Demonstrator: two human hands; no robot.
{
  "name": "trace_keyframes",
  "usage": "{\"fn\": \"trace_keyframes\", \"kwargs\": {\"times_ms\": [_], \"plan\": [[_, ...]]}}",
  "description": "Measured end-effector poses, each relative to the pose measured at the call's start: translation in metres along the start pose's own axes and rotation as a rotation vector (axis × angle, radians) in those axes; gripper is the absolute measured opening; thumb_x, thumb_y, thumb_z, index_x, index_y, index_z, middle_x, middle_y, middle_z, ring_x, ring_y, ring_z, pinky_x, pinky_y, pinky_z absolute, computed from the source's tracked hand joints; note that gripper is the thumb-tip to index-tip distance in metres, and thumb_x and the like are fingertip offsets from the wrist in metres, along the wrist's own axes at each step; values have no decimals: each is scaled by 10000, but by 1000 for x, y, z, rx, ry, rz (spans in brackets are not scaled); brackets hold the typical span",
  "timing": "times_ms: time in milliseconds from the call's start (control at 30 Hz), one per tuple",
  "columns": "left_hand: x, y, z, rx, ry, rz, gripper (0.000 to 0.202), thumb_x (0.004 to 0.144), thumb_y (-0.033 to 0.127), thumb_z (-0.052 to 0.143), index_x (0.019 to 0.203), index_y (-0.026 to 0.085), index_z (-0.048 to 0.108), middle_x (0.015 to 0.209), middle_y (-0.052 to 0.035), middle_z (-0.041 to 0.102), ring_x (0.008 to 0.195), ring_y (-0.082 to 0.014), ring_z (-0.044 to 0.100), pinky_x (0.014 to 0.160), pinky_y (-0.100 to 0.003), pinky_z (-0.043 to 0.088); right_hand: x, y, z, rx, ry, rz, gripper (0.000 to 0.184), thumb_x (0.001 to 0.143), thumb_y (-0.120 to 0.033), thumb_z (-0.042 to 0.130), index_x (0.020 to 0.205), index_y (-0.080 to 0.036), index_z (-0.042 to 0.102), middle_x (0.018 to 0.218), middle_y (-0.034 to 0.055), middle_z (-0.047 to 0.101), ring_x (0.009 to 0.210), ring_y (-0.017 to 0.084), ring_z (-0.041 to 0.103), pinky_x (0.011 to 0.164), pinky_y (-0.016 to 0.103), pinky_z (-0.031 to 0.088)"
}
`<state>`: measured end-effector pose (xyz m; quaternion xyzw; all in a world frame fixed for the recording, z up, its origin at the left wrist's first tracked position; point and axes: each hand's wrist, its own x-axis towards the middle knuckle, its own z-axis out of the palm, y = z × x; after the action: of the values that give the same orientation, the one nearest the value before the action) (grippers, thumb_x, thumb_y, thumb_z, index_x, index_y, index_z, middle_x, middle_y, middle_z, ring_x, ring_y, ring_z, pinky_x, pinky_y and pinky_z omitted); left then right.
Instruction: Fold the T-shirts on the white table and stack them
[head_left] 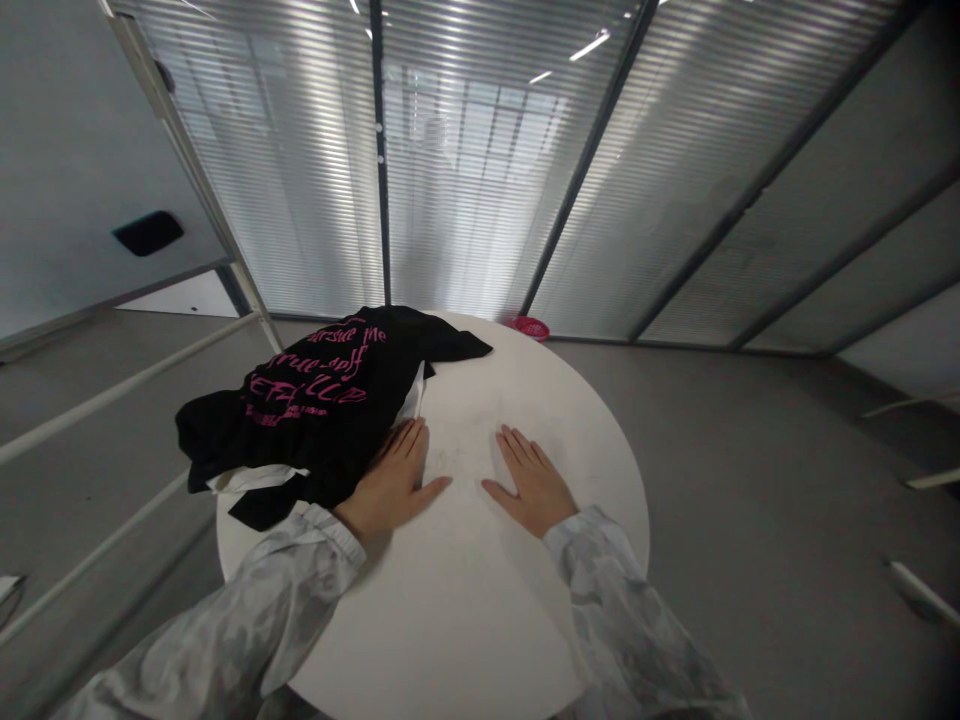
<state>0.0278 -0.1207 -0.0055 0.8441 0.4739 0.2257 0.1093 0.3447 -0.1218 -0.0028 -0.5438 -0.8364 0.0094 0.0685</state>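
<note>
A black printed garment (322,395) lies rumpled along the left edge of the round worktop (465,620), jutting past it and reaching toward the far edge. The left hand (391,487) lies flat beside it, fingers extended, thumb out, gripping nothing; whether it presses the cloth I cannot tell. Rightward, the right hand (536,487) rests flat, open and holding nothing. Handling looks barely begun: the garment's creases all remain.

From here I see a round white table (457,620), a pink-lettered black garment (319,385) bunched along its left edge, the left hand (394,480) and right hand (532,487) lying flat nearer its middle.
</note>
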Motion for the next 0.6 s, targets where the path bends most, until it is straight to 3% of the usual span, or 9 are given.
{"fn": "trace_keyframes", "kwargs": {"times_ms": [467, 600], "plan": [[1, 3, -3, 18, -22, -9, 931, 1096, 707, 479, 1765, 97, 261, 1821, -256, 282, 1709, -387, 268, 1385, -585, 279, -1, 0, 2, 0, 5, 3, 935, 1084, -738, 421, 1800, -166, 240, 1851, 136, 251, 1719, 322, 248, 1386, 561, 255], [0, 7, -5, 25, -11, -10, 908, 1091, 693, 495, 1752, 104, 295, 1811, -248, 315, 1699, -392, 295, 1371, -590, 304, -2, -1, -1, 20, 37, 4, 902, 1079, -722, 457, 1773, -161, 321, 1834, 147, 307, 1703, 326, 288, 1382, 554, 268]]}}
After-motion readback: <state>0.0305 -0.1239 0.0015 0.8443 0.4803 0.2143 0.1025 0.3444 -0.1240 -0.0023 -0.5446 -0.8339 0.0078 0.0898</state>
